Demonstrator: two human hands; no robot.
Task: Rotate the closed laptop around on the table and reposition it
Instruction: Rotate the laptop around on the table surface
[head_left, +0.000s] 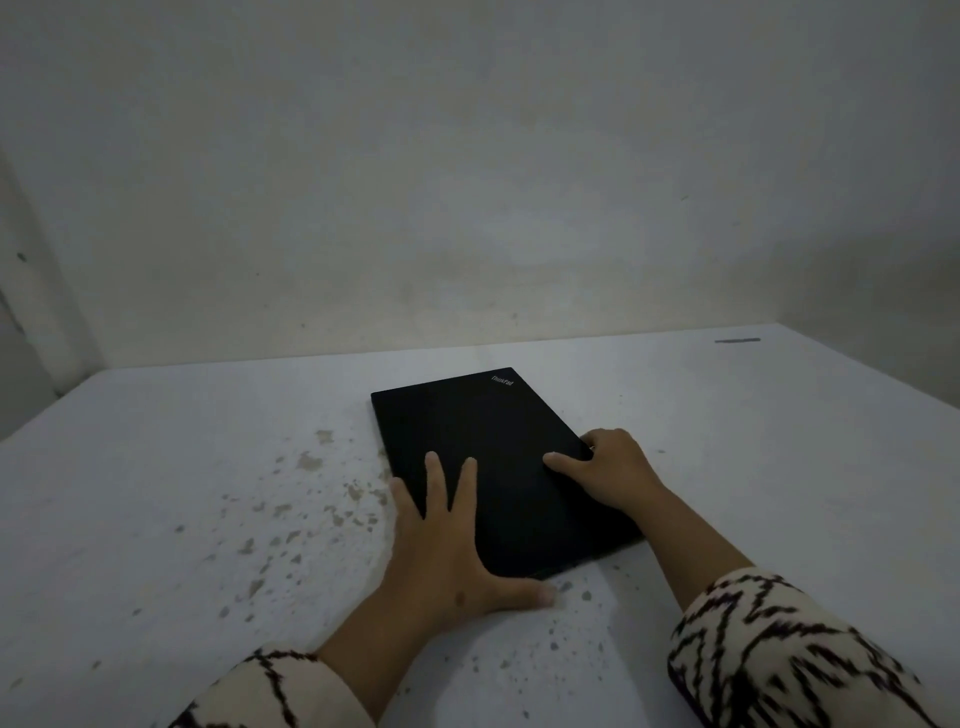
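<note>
A closed black laptop (483, 447) lies flat on the white table (182, 467), its long side running away from me and a small logo at its far right corner. My left hand (447, 551) grips its near left corner, fingers spread flat on the lid and thumb along the near edge. My right hand (608, 473) holds the right edge, fingers curled over onto the lid.
The table's paint is chipped in brown spots (311, 499) left of and in front of the laptop. A plain wall (467, 182) rises right behind the table's far edge. A dark mark (737, 340) lies at the far right.
</note>
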